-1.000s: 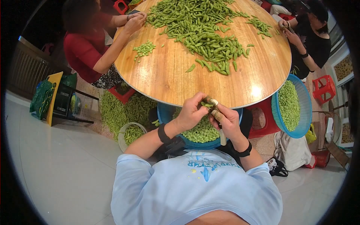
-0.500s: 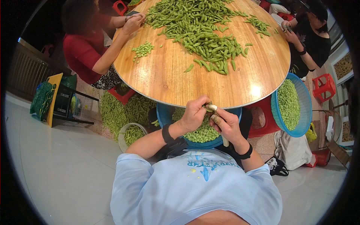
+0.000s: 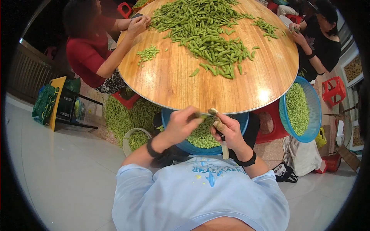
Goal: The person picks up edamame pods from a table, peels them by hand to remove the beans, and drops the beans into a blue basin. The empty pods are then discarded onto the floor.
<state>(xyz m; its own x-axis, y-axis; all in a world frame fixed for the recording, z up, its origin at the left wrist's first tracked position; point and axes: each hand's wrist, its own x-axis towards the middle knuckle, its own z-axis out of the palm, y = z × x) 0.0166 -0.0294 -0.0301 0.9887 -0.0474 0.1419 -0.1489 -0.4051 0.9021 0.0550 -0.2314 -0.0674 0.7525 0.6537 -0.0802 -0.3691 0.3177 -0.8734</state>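
My left hand (image 3: 179,126), smeared by motion, is closed with a green bean pod (image 3: 202,116) at its fingertips, left of my right hand. My right hand (image 3: 228,130) is curled around a tool with a dark part and a pale, flat end (image 3: 225,151) sticking out toward my shirt. Its thumb and finger have dark stains, and a whitish cover shows on one fingertip. Both hands are over a blue basin (image 3: 244,120) of shelled green beans (image 3: 203,138), just below the near edge of the round wooden table (image 3: 162,86).
A large heap of pods (image 3: 208,34) and a small pile of shelled beans (image 3: 148,53) lie on the table. Two people sit across it, left and right. On the right is a blue basket (image 3: 317,115) of beans; on the left, a white bucket (image 3: 126,143) beside pods on the floor.
My left hand has pulled away from my right hand, to the left and slightly down, and a gap has opened between them. My right hand has shifted slightly, its pale tool end lower.
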